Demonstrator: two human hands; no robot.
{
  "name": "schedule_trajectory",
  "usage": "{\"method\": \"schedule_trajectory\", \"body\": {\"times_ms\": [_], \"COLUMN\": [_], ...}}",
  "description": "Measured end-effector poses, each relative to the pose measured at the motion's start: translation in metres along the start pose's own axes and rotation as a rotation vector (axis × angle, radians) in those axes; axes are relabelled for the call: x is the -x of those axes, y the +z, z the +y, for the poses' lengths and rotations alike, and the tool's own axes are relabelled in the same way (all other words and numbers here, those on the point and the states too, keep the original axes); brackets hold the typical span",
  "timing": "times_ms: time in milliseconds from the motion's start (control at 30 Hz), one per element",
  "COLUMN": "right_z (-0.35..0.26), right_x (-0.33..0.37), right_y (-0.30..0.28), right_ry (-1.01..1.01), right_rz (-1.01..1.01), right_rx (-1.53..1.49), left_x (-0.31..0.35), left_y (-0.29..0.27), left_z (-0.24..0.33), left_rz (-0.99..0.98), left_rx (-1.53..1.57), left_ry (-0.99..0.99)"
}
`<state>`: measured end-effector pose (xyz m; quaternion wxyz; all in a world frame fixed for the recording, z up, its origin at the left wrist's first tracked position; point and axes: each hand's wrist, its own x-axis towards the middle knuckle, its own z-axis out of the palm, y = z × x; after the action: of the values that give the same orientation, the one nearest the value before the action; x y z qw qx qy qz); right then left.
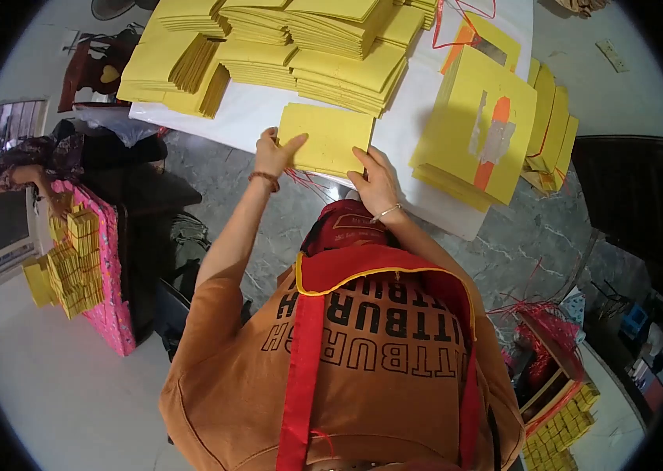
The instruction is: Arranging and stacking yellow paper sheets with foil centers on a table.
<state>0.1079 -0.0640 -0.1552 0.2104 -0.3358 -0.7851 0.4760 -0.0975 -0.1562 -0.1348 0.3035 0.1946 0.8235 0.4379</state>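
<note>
A small stack of yellow paper (326, 137) lies at the near edge of the white-covered table (249, 98). My left hand (275, 155) grips its left edge, thumb on top and the other fingers partly hidden at the side. On the opposite edge, my right hand (376, 185) closes around the near right corner with its fingers bent. Thin red strings (306, 182) hang below the stack, beside my left hand. Just beyond it, larger piles of yellow paper (347, 78) rest on the table.
Right of my hands stands a thick yellow block (477, 125) with orange and grey strips on top. Red string (465, 16) lies behind it. At left, another person (41, 169) reaches over a pink-edged table (112, 267) bearing tied yellow bundles (76, 263). More bundles (559, 428) sit lower right.
</note>
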Motion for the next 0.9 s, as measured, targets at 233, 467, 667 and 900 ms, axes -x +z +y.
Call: {"method": "schedule_trajectory", "body": {"times_ms": [233, 467, 667, 900], "right_z": [-0.003, 0.008, 0.013, 0.011], "right_x": [0.002, -0.027, -0.018, -0.022], "right_y": [-0.01, -0.038, -0.024, -0.015], "right_ry": [0.09, -0.213, -0.156, -0.027], "right_rz": [-0.071, -0.116, 0.094, 0.137], "right_rx": [-0.342, -0.351, -0.082, -0.21], "left_x": [0.021, 0.012, -0.019, -0.004], "left_y": [-0.018, -0.001, 0.012, -0.001], "left_z": [0.014, 0.032, -0.034, 0.011], "left_rz": [-0.316, -0.433, -0.393, -0.527], "left_rx": [0.419, 0.186, -0.113, 0.079], "left_ry": [-0.072, 0.33, 0.509, 0.267]}}
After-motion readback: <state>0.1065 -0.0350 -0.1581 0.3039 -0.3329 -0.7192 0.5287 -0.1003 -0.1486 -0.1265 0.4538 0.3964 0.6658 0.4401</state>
